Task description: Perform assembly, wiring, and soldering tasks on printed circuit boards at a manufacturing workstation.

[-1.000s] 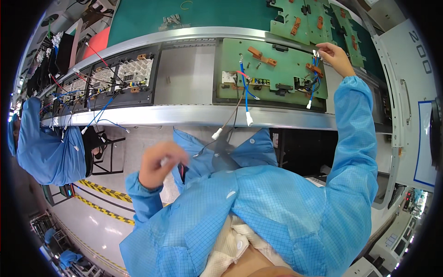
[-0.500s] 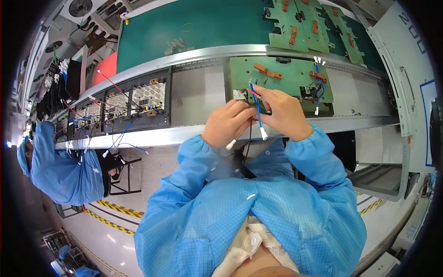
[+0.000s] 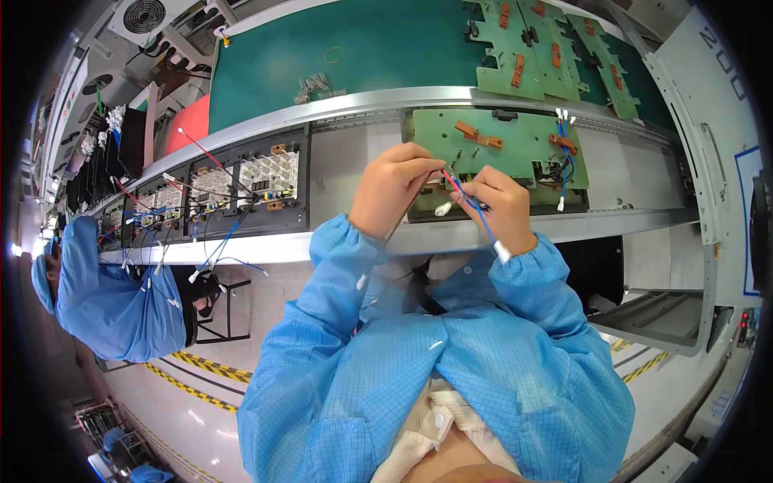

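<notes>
Your thin red and blue wire lead (image 3: 465,196) sat pinched between both hands, just over the green circuit board (image 3: 515,145).

Your left hand (image 3: 392,189) and right hand (image 3: 498,208) were each closed on it; a tug could have snapped a wire or snagged the blue leads (image 3: 565,149) already fitted nearby.

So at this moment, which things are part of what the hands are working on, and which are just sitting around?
In hand:
- left hand and right hand, pinching the red and blue wires
- green circuit board right behind them

Lying about:
- green boards on the belt
- black units with heat sinks
- small metal parts
- co-worker in blue
</notes>
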Available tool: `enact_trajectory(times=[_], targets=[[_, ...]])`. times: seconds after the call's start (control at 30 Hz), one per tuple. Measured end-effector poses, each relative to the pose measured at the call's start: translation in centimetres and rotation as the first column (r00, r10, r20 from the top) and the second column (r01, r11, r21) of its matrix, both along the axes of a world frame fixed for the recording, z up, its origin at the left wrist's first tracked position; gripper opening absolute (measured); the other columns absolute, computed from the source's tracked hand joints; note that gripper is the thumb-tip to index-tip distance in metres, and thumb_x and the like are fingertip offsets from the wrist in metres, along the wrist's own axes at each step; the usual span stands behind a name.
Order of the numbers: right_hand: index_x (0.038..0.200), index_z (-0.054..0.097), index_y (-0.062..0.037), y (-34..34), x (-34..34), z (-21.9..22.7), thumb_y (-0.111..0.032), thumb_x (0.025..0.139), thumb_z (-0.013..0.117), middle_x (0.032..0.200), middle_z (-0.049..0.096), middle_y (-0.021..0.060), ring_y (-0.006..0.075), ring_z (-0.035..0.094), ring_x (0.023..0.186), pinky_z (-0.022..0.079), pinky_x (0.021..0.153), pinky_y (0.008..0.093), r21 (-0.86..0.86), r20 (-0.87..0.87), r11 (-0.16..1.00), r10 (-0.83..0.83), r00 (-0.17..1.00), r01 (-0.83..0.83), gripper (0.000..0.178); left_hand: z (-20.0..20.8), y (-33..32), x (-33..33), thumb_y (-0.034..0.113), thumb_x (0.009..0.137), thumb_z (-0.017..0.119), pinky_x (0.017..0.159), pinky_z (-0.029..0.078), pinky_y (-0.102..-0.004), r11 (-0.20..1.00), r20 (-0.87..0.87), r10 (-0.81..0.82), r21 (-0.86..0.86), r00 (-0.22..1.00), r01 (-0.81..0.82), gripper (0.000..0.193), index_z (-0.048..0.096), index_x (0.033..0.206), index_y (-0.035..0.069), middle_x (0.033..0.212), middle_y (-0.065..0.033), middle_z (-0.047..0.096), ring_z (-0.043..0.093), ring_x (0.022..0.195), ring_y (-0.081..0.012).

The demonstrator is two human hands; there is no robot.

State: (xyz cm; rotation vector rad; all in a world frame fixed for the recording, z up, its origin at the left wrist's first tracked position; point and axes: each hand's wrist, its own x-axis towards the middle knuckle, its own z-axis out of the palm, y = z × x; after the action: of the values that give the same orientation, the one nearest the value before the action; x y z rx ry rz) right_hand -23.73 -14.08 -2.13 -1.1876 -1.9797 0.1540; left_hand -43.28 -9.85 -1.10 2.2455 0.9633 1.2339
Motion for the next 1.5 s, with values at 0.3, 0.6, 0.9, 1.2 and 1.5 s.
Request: enact_trajectory(times=[0.3, 0.6, 0.9, 1.2, 1.5], targets=[[0.075, 0.066, -0.0047, 0.0, -0.2, -2.0, -0.005, 0.066, 0.076, 0.057, 0.048, 0.0064, 0.0214, 0.051, 0.048, 0.04, 0.045, 0.0309, 0.131, -0.082, 0.991, 0.032, 0.996, -0.021, 0.014, 0.1, 0.7, 0.3, 0.0, 0.079, 0.066, 0.061, 0.049, -0.0332, 0.999, -0.076, -0.026, -0.047, 0.997, 0.023, 0.012, 0.07, 0.089, 0.005, 0.078, -0.0094, 0.061, 0.061, 0.07, -0.0258], [0.059, 0.049, -0.0045, 0.9, -1.4, -1.0, -0.012, 0.075, 0.072, 0.054, 0.046, 0.007, 0.0241, 0.045, 0.044, 0.035, 0.043, 0.0334, 0.159, 0.079, 0.987, 0.017, 0.997, -0.03, 0.029, 0.4, 1.0, 0.4, 0.003, 0.079, 0.066, 0.058, 0.047, -0.0324, 0.969, 0.087, 0.03, -0.247, 0.996, -0.008, 0.007, 0.069, 0.085, 0.002, 0.077, -0.012, 0.063, 0.06, 0.065, -0.0258], [0.083, 0.069, -0.001, 1.8, 0.4, 1.1, -0.015, 0.075, 0.077, 0.06, 0.059, 0.0083, 0.0104, 0.051, 0.052, 0.041, 0.05, 0.0261, -0.344, -0.09, 0.939, -0.037, 0.995, 0.004, 0.018, 2.1, 2.8, 0.1, 0.012, 0.075, 0.067, 0.062, 0.048, -0.0392, 0.993, -0.199, -0.08, -0.101, 0.977, 0.061, 0.013, 0.069, 0.084, 0.002, 0.077, -0.0155, 0.063, 0.06, 0.069, -0.034], [0.092, 0.069, 0.0024, 3.0, 1.9, 0.5, -0.009, 0.081, 0.071, 0.071, 0.066, 0.0083, 0.0092, 0.062, 0.061, 0.05, 0.056, 0.0232, -0.605, -0.389, 0.775, -0.088, 0.917, -0.182, 0.015, 2.7, 3.7, 1.3, 0.021, 0.076, 0.068, 0.06, 0.047, -0.0423, 0.99, -0.267, -0.083, -0.134, 0.96, 0.048, 0.018, 0.069, 0.078, 0.003, 0.068, -0.0159, 0.062, 0.06, 0.066, -0.0351], [0.093, 0.068, 0.0014, 1.8, -0.8, -0.6, -0.008, 0.083, 0.069, 0.068, 0.066, 0.0063, 0.0087, 0.06, 0.053, 0.048, 0.049, 0.0219, -0.371, -0.383, 0.925, -0.232, 0.894, 0.081, 0.014, 4.1, 4.3, 2.9, 0.021, 0.071, 0.07, 0.058, 0.047, -0.0415, 0.951, -0.345, -0.116, -0.31, 0.932, 0.003, 0.018, 0.07, 0.07, 0.003, 0.063, -0.0165, 0.062, 0.06, 0.061, -0.0351]])
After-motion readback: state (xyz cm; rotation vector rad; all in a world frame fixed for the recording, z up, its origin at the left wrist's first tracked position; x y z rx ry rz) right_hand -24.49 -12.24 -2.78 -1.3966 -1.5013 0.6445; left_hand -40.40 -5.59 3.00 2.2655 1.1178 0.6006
